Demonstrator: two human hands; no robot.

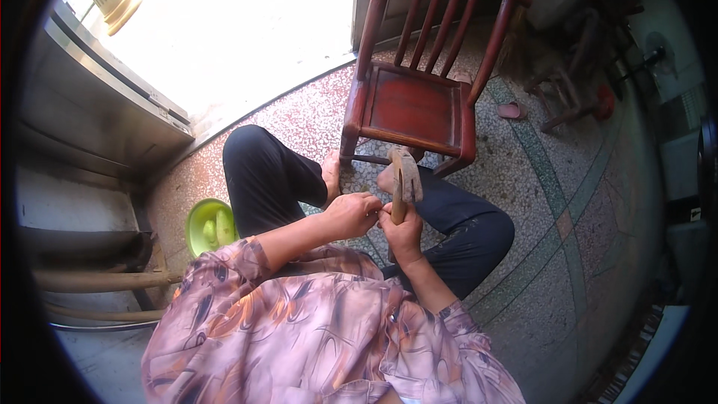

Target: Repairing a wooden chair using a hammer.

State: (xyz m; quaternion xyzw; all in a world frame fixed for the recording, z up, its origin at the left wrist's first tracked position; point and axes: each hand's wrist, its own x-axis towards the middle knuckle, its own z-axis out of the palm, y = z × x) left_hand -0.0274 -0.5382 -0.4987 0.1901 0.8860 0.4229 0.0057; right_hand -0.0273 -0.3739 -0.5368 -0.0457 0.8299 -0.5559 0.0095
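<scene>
My right hand is wrapped round the wooden handle of a hammer. The hammer stands upright, its worn, split head above my fist and toward the chair. My left hand is closed, fingertips pinched together right beside my right thumb and fingers; what the pinch holds, if anything, is too small to make out. Both hands are between my knees. Just beyond them stands a dark red wooden chair with a slatted back, its seat facing me. My bare feet are by its front legs.
A green bowl with pale green, long vegetables sits at my left. Wooden poles lie at the lower left. A bright doorway opens ahead. On the speckled floor at right are a pink slipper and a small dark wooden seat.
</scene>
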